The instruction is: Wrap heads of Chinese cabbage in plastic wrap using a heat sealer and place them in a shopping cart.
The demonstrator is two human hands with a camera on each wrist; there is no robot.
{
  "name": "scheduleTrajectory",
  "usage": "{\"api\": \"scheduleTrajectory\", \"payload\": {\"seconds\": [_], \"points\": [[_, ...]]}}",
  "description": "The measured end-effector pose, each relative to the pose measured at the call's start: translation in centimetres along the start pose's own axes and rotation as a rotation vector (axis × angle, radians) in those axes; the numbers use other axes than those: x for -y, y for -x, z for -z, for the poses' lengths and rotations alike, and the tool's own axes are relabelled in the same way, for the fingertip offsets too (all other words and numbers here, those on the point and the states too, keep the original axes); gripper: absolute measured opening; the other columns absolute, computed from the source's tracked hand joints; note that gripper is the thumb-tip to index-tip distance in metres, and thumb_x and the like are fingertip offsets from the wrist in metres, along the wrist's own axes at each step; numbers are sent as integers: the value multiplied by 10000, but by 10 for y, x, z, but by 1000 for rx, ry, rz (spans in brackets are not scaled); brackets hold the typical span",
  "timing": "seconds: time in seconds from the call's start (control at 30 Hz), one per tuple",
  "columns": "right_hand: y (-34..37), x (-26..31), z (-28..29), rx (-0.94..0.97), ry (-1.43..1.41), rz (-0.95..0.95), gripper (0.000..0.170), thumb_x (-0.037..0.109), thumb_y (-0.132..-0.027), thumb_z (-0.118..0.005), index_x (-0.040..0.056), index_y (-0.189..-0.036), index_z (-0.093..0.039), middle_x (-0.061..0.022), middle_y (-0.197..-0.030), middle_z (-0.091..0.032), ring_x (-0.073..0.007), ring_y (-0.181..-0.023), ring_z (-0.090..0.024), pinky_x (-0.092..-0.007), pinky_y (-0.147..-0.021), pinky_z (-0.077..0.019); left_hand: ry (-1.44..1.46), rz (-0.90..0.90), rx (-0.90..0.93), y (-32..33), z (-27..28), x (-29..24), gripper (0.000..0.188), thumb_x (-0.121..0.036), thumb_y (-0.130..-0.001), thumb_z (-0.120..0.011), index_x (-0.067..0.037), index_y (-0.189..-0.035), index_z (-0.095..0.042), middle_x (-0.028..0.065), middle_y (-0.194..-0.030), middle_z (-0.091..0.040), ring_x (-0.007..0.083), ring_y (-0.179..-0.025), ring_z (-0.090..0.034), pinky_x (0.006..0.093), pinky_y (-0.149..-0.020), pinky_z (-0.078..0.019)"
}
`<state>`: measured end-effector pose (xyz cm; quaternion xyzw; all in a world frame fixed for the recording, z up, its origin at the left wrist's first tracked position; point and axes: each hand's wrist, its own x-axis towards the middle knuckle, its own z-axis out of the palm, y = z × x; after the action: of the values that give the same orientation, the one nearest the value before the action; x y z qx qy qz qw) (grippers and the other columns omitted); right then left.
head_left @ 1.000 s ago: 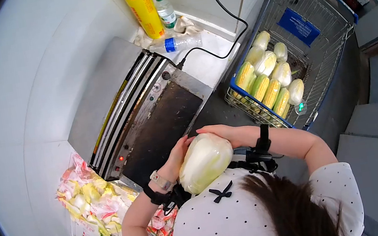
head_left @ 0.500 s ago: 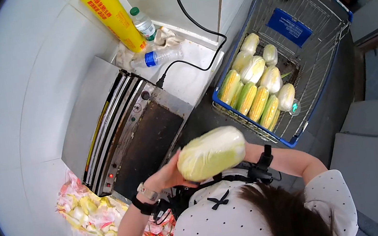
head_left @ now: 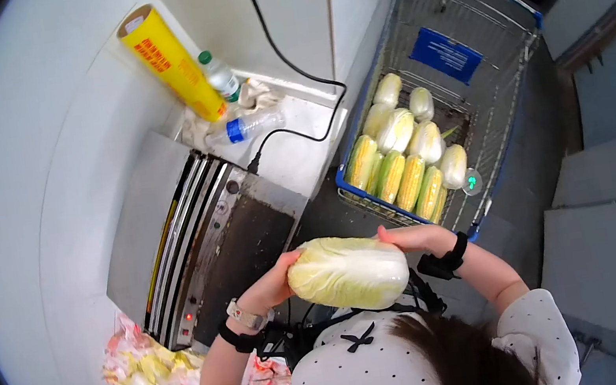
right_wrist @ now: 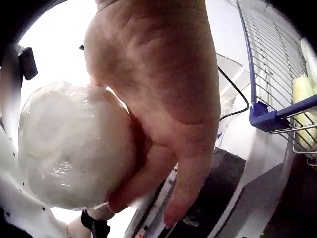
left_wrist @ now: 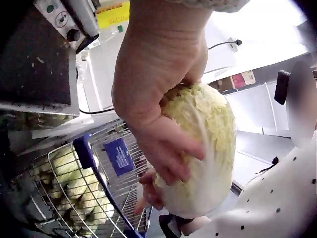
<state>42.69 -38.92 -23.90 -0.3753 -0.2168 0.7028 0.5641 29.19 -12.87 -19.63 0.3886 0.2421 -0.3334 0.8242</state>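
1. I see the left hand (head_left: pixel 270 284) gripping the wrapped cabbage (head_left: pixel 348 272) — fingers curled round its leafy end.
2. The right hand (head_left: pixel 410 237) grips the white base.
3. I find it before the person's chest (head_left: pixel 360 356) — near the metal machine (head_left: pixel 241 222).

Glare whitens parts of both wrist views.

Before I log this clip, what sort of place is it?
Probably a shop's produce-packing corner: a shopping cart holds several cabbages, what looks like a wrapping machine stands nearby, and the held cabbage looks film-wrapped.
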Motion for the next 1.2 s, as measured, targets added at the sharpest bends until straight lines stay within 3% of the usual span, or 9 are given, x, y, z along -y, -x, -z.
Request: {"api": "scheduleTrajectory", "payload": {"seconds": [0.07, 0.17, 0.23, 0.3, 0.47, 0.6, 0.7, 0.93, 1.2], "points": [[-2, -4, -24, -25, -186, 121, 736, 547, -875, -424, -32, -1320, -328, -146, -1360, -346, -172, -1258, -320, -307, -1036, -257, -50, 49, 43, -7, 15, 14, 477, -390, -897, -389, -54, -1221, -484, 56, -1166, -568, 149, -1049, -553, 314, -897, -433], [12, -9, -39, -262, 553, 188, 581, 418, -910, -440, -26, -1280, -379, -126, -1298, -406, -184, -1194, -381, -313, -997, -306, -68, 111, 91, -16, 30, 34, 483, -397, -897, -389, -52, -1221, -483, 61, -1157, -571, 146, -1040, -556, 317, -886, -442], [24, -8, -56, -320, 441, 162, 502, 236, -860, -544, 1, -1277, -392, -137, -1236, -461, -219, -1127, -451, -315, -950, -361, -57, 167, 102, -26, 28, 44, 499, -418, -894, -375, -65, -1236, -465, 72, -1162, -564, 179, -1052, -551, 363, -860, -467], [34, -4, -66, -325, 586, 114, 620, 189, -800, -597, 19, -1329, -319, -146, -1212, -477, -227, -1101, -474, -313, -935, -377, -47, 218, 141, -32, 22, 46, 509, -417, -889, -370, -76, -1259, -444, 79, -1199, -544, 193, -1081, -534, 370, -898, -443], [50, 23, -73, -343, 565, -2, 966, 220, -659, -734, 33, -1396, -139, -170, -1289, -401, -236, -1167, -419, -316, -969, -352, -240, 260, 114, -44, -24, 14, 661, -610, -858, -270, -111, -1259, -433, 101, -1087, -600, 259, -829, -647, 361, -594, -560], [82, 5, -8, -334, -252, 137, 953, 379, -708, -718, 65, -1406, -149, -146, -1369, -333, -232, -1224, -392, -357, -1012, -332, -51, 374, 451, -55, -40, -32, 823, -689, -834, -182, -63, -1356, -295, 250, -1087, -578, 338, -829, -642, 350, -683, -548], [105, 23, 57, -571, -492, 206, 690, 437, -830, -540, 64, -1359, -299, -124, -1318, -439, -236, -1193, -447, -395, -1006, -346, -393, 107, 173, -45, -87, -63, 744, -618, -882, -199, -60, -1371, -260, 242, -1082, -584, 313, -866, -635, 363, -748, -520], [93, 126, 308, -948, -192, 347, 710, 434, -837, -538, 135, -1383, -194, -100, -1318, -400, -247, -1175, -445, -461, -983, -337, -429, -209, -281, -54, -95, -74, 466, -327, -952, -363, -13, -1297, -369, 204, -1073, -598, 267, -922, -622, 346, -808, -485], [58, 67, 520, -1457, -158, 148, 851, 452, -715, -653, 143, -1374, -211, -155, -1319, -374, -351, -1160, -433, -566, -848, -408, -216, -91, -757, -76, -87, -88, 351, -175, -941, -448, -6, -1248, -454, 132, -1015, -620, 209, -906, -602, 321, -826, -468]]}}
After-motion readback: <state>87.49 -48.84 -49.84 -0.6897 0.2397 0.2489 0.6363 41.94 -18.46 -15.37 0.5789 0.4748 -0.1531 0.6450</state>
